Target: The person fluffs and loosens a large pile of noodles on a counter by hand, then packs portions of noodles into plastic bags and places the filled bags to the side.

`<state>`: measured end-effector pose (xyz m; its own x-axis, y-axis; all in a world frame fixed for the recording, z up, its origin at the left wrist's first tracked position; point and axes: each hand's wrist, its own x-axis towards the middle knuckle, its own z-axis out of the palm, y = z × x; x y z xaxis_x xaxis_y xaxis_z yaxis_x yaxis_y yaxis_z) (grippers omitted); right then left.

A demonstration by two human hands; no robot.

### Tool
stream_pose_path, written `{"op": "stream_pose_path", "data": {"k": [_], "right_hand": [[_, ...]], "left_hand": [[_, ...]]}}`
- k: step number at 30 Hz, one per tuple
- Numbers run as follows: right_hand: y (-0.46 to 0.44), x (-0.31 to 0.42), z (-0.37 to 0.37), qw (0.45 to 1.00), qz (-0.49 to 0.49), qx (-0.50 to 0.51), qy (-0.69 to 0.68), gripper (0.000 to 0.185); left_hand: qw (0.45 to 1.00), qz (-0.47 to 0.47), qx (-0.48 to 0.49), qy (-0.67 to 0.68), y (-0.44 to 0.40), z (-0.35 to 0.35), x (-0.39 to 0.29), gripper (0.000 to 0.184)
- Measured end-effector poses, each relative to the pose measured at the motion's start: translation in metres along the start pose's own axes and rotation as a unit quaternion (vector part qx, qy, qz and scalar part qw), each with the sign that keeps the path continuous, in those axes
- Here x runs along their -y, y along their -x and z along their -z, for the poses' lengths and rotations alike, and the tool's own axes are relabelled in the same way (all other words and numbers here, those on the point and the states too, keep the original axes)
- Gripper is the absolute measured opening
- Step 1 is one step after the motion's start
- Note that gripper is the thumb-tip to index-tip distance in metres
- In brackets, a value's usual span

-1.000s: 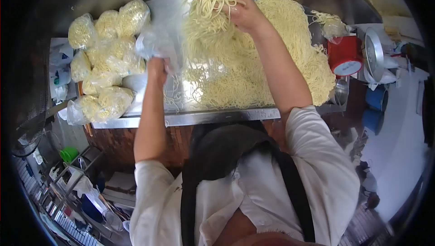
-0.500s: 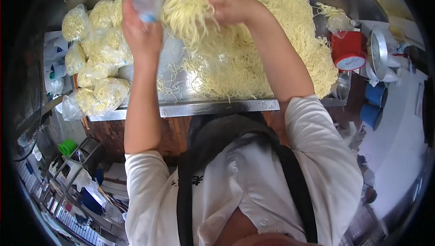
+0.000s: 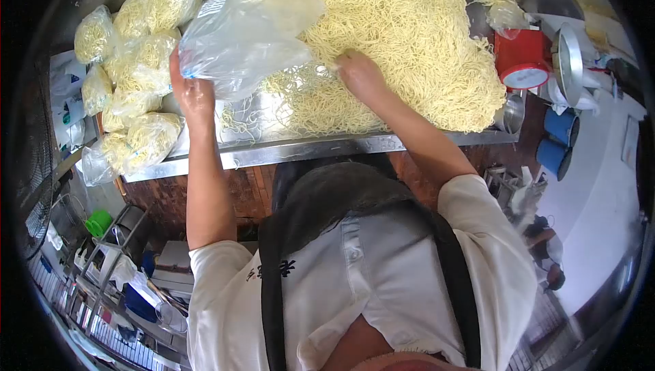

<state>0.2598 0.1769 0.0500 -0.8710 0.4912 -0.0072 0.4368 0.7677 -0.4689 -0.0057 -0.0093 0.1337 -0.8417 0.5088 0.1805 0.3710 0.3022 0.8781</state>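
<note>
A clear plastic bag [image 3: 245, 40] is in my left hand [image 3: 196, 94], which is closed on its left end. The bag is puffed out toward the right, and I see no noodles inside it. My right hand [image 3: 361, 77] is down in the loose pile of pale yellow noodles [image 3: 423, 50], its fingers curled in at the pile's left side. The fingertips are partly hidden among the strands. Under the pile, the metal tray [image 3: 242, 115] shows wet and shiny, with stray strands on it.
Several filled bags of noodles [image 3: 153, 139] are heaped at the left. Beyond the pile's right side stand a red scale [image 3: 522, 53] with a small bag of noodles [image 3: 505, 12] beside it, and a metal pan [image 3: 570, 64]. Blue buckets [image 3: 554, 156] are lower right. Another person [image 3: 546, 251] is in the background.
My right hand has come down from beside the bag into the pile; the clump it held up is no longer in the air. The bag, blurred before, now spreads out to the right.
</note>
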Motion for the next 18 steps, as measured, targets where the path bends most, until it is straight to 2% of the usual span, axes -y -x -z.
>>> {"op": "stream_pose_path", "data": {"k": [2,4,5,6,7,8,11,13,15,18], "right_hand": [[-0.002,0.011,0.034,0.996,-0.017,0.014,-0.090,0.021],[-0.006,0.031,0.098,0.983,-0.036,0.033,-0.179,0.022],[-0.006,0.043,0.129,0.974,-0.016,-0.025,-0.226,0.021],[-0.005,0.051,0.159,0.959,0.003,-0.082,-0.271,0.020],[-0.004,0.051,0.187,0.925,0.024,-0.129,-0.356,0.021],[-0.006,0.054,0.214,0.897,0.040,-0.213,-0.386,0.022],[-0.003,-0.014,0.323,0.857,0.127,-0.380,-0.323,0.025],[-0.004,-0.076,0.392,0.833,0.141,-0.480,-0.236,0.029],[-0.015,-0.152,0.432,0.823,0.086,-0.548,-0.126,0.031],[-0.042,-0.297,0.434,0.824,-0.054,-0.558,0.081,0.034]], "left_hand": [[1.000,0.012,-0.013,0.014,-0.001,0.004,-0.005,0.041],[0.994,0.079,-0.026,0.069,-0.002,0.007,-0.006,0.040],[0.988,0.114,-0.034,0.096,-0.002,0.007,-0.007,0.040],[0.992,0.083,-0.009,0.098,-0.001,0.009,-0.018,0.042],[0.989,0.096,-0.015,0.107,0.000,0.007,-0.019,0.042],[0.987,0.110,-0.020,0.116,0.000,0.006,-0.017,0.042],[0.983,0.120,-0.030,0.135,0.002,0.002,-0.018,0.042],[0.981,0.137,-0.043,0.133,0.005,0.002,-0.018,0.043],[0.976,0.167,-0.065,0.126,0.007,0.002,-0.019,0.044],[0.993,0.089,-0.023,0.073,0.009,0.011,-0.007,0.045]]}}
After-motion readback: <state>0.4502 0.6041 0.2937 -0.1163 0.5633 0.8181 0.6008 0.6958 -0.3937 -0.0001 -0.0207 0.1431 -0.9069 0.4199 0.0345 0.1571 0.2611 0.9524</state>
